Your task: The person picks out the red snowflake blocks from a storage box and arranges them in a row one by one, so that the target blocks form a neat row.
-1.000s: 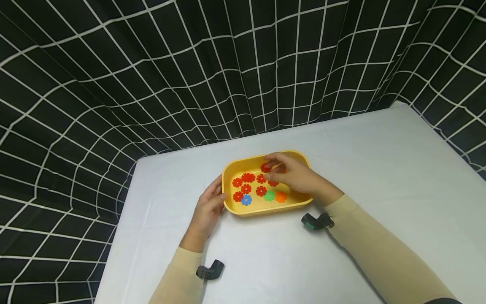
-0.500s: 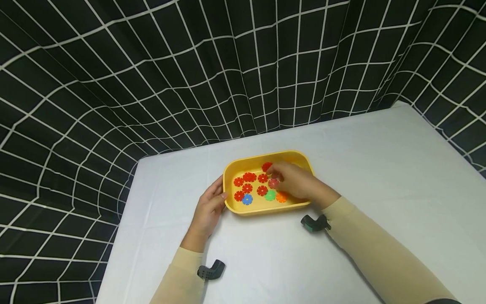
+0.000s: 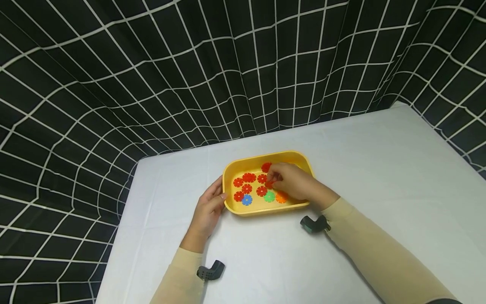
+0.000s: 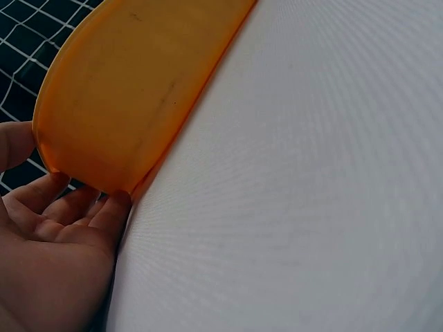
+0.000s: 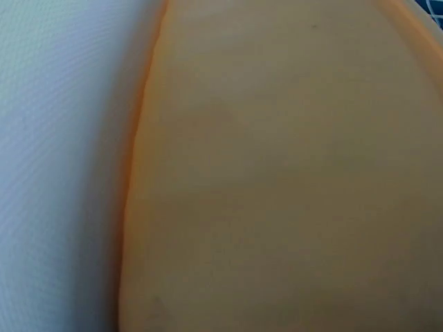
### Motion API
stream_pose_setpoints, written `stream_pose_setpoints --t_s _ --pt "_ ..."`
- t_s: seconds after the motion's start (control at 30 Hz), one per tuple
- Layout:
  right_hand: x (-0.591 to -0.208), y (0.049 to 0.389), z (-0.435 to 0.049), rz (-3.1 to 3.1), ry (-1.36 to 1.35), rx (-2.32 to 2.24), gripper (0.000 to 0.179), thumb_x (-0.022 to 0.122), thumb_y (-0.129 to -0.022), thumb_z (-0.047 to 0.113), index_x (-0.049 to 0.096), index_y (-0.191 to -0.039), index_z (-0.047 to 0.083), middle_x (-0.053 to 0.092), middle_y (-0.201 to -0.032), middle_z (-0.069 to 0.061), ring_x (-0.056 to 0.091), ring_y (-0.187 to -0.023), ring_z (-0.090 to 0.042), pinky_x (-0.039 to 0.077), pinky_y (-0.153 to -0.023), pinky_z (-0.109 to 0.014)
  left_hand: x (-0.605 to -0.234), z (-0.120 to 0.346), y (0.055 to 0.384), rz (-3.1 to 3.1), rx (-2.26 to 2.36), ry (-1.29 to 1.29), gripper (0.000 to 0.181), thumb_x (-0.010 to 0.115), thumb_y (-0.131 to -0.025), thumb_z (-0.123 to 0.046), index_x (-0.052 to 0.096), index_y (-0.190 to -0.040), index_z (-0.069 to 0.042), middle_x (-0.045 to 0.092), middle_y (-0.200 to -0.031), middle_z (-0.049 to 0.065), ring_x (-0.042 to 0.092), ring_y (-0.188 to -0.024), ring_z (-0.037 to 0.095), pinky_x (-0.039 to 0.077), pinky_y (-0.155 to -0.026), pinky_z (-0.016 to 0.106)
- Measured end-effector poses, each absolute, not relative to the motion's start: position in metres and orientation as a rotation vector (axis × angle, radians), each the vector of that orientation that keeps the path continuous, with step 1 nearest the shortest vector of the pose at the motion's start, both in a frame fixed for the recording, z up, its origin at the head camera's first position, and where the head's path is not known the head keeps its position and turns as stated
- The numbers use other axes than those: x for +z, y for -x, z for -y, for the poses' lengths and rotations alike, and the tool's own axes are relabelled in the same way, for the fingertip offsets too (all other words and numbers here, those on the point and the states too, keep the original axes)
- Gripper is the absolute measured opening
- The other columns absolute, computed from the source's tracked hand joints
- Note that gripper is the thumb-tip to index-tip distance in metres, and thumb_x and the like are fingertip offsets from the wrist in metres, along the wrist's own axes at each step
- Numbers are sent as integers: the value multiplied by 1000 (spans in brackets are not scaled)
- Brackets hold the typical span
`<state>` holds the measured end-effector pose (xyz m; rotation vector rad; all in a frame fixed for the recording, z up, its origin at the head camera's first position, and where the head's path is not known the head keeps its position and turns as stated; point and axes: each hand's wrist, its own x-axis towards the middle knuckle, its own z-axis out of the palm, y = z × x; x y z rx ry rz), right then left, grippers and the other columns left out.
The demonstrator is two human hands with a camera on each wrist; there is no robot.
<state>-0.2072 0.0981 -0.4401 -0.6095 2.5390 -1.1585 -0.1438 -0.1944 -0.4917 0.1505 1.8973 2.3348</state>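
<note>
A yellow plastic tray point(image 3: 253, 211) lies on the table, holding flat notched plastic discs. My left hand point(image 3: 208, 207) grips its left end, thumb over the rim and fingers against the outside, as the left wrist view also shows beside the tray wall point(image 4: 138, 90). Inside the tray, my right hand point(image 3: 292, 181) pinches a red disc point(image 3: 269, 185) between thumb and fingers, partly covering it. Around it lie several red discs point(image 3: 261, 191), a blue disc point(image 3: 247, 199), a green disc point(image 3: 269, 196) and an orange disc point(image 3: 281, 197). Only the tray's outer wall point(image 5: 277, 173) fills most of the right wrist view.
A white cloth point(image 3: 262, 257) covers the table under the tray. Behind and to the sides hangs a black curtain point(image 3: 212, 76) with a white grid. Dark wrist cameras are strapped to both sleeves.
My right hand has drawn back and lowered slightly inside the tray, its fingers closing on a red disc, which shifted a little left. My left hand stays on the tray end.
</note>
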Motion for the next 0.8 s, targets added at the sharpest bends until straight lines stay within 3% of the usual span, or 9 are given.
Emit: stream_pose_setpoints --t_s 0.2,0.4,0.8 --pt "-436 205 -102 -2444 584 -1407 19 71 -101 -4 69 -118 3 63 -102 -8 59 -94 -30 53 -85 -40 -489 194 143 -1910 2328 -135 58 50 -109 1 42 -166 -2 42 -170 8 41 -155 23 43 -118 35" --pt "-433 204 -105 -2353 569 -1607 20 71 -102 -4 70 -120 4 63 -104 -12 60 -91 -32 56 -79 -31 -489 194 142 -1898 2337 -143 58 51 -109 0 42 -166 -2 41 -170 8 40 -156 25 42 -118 35" --pt "-420 203 -121 -2312 410 -1748 20 72 -106 9 69 -125 3 66 -115 -14 62 -103 -32 60 -89 -30 -490 194 142 -1903 2328 -134 57 50 -109 0 45 -165 -3 45 -169 6 42 -154 23 43 -118 35"
